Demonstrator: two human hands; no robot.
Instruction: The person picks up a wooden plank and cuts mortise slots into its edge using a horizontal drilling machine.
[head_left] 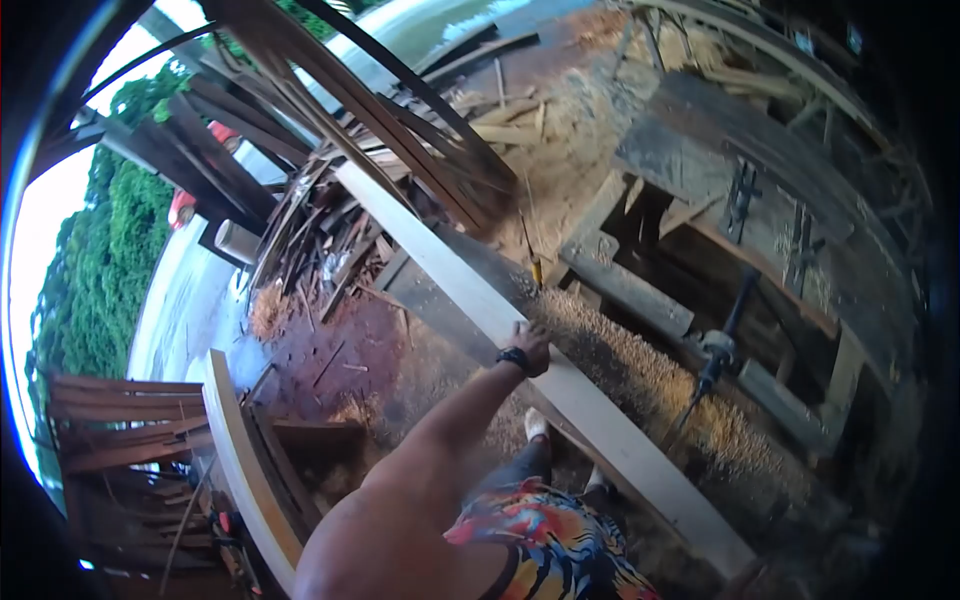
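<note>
A long, pale wooden plank (610,425) runs slantwise in front of my body, from the scrap pile at upper left to the lower right. My left hand (532,346), with a dark watch on its wrist, is closed over the plank near its middle. At the plank's lower right end, my right hand (745,578) shows dimly against its edge; it appears to grip there, its fingers mostly in shadow. Below the plank are my legs and feet (537,425).
A workbench (640,285) with metal clamps and a drill-like tool (716,350) stands to the right, with wood chips (620,345) around it. Scrap wood (330,220) lies at upper left beside upright posts (400,140). Another pale beam (245,470) stands at lower left.
</note>
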